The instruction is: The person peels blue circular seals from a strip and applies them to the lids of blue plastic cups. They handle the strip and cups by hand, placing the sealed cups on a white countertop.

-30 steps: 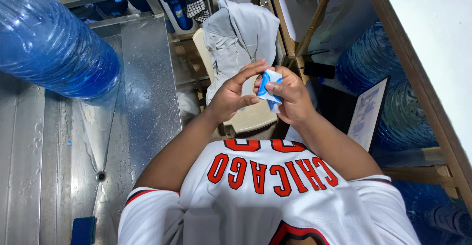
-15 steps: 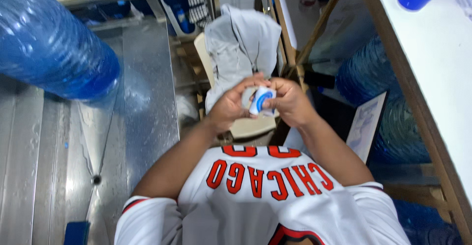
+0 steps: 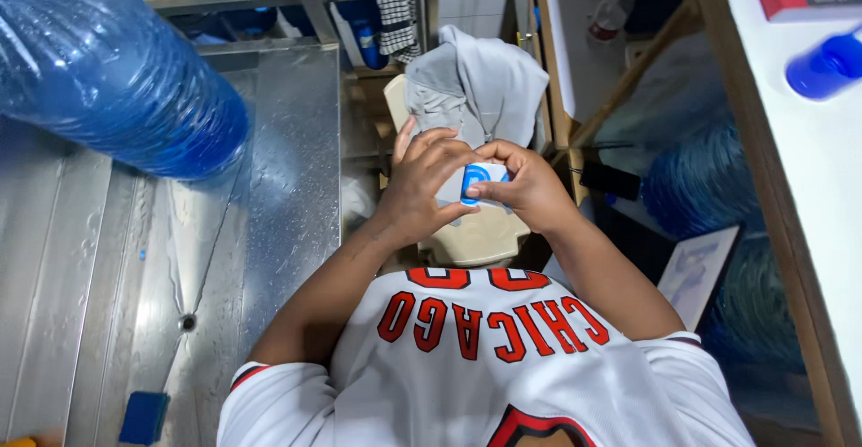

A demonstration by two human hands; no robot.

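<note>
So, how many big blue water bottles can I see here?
3. One large blue water bottle lies on the wet metal counter at upper left; two more sit low on the right under the white table. Others may be hidden.

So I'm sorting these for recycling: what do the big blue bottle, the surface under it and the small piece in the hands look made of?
The big blue bottle looks like translucent, glossy plastic: light glints on its ribbed wall. The surface under it seems brushed sheet metal, grey, reflective, wet with droplets. The small white-and-blue piece between the left hand and right hand looks thin and flat, perhaps a plastic or paper label; too small to tell.
</note>
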